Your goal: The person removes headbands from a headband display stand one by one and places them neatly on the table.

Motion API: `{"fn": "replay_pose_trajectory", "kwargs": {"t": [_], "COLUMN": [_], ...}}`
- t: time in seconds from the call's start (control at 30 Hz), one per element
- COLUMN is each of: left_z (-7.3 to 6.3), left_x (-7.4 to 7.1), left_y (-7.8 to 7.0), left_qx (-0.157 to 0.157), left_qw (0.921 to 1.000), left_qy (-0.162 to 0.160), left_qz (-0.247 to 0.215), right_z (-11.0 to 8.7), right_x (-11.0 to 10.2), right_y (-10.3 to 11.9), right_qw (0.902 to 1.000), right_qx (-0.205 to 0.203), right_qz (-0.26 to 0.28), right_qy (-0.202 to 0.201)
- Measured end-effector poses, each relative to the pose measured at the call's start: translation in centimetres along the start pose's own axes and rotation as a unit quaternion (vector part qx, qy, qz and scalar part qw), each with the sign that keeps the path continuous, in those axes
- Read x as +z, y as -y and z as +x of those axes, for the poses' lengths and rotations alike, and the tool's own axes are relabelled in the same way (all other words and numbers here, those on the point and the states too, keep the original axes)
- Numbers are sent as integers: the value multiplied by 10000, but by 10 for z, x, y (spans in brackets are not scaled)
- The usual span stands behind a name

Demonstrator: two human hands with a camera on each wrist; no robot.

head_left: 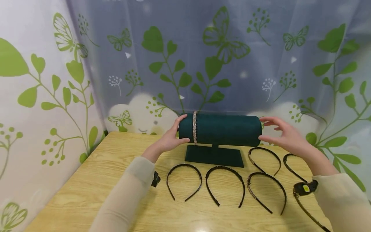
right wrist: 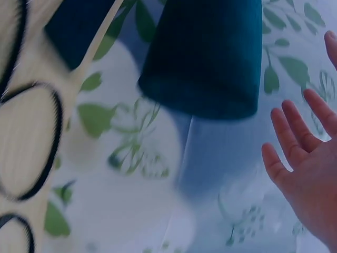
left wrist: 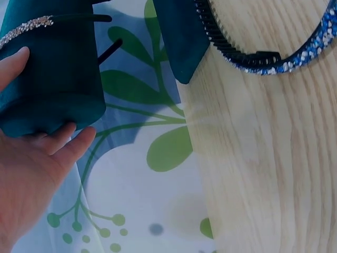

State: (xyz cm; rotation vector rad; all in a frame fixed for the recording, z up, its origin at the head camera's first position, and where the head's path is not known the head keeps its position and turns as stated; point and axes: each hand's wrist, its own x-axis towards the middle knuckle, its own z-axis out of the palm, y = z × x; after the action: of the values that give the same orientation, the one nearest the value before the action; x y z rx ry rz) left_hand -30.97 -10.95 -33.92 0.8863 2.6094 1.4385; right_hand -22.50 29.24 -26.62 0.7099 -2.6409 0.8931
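A dark green cylindrical headband stand (head_left: 229,130) stands upright on its flat base (head_left: 214,156) at the table's back edge. Round the left part of its roll sits a headband (head_left: 195,127) with sparkling stones. My left hand (head_left: 168,138) grips the roll's left end, thumb at the front and fingers round the end; the left wrist view shows the thumb beside the stone-covered band (left wrist: 31,27). At the right end my right hand (head_left: 290,137) is spread with nothing in it. The right wrist view shows its fingers (right wrist: 289,132) apart from the roll (right wrist: 205,68).
Several dark headbands lie on the wooden table (head_left: 116,180): two in front of the stand (head_left: 184,165), others towards the right (head_left: 266,174). One near the stand's base bears blue and silver stones (left wrist: 310,55). Behind the table hangs a leaf-and-butterfly curtain (head_left: 179,38).
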Motion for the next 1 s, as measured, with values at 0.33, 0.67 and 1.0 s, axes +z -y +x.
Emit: {"fn": "replay_pose_trajectory", "kwargs": {"t": [0.33, 0.67, 1.0], "left_z": [-3, -2, 1], "left_x": [-10, -10, -8], "left_y": [1, -1, 0], "left_qx": [91, 59, 86], "left_qw": [9995, 9994, 9992], "left_qy": [265, 314, 366], "left_qz": [-161, -136, -98], "right_z": [78, 124, 138], "right_x": [42, 90, 112], "right_y": [42, 63, 73], "right_qw": [9955, 9895, 9832], "right_qx": [38, 25, -217], "right_qz": [292, 7, -990], "right_qy": [897, 1447, 1519]}}
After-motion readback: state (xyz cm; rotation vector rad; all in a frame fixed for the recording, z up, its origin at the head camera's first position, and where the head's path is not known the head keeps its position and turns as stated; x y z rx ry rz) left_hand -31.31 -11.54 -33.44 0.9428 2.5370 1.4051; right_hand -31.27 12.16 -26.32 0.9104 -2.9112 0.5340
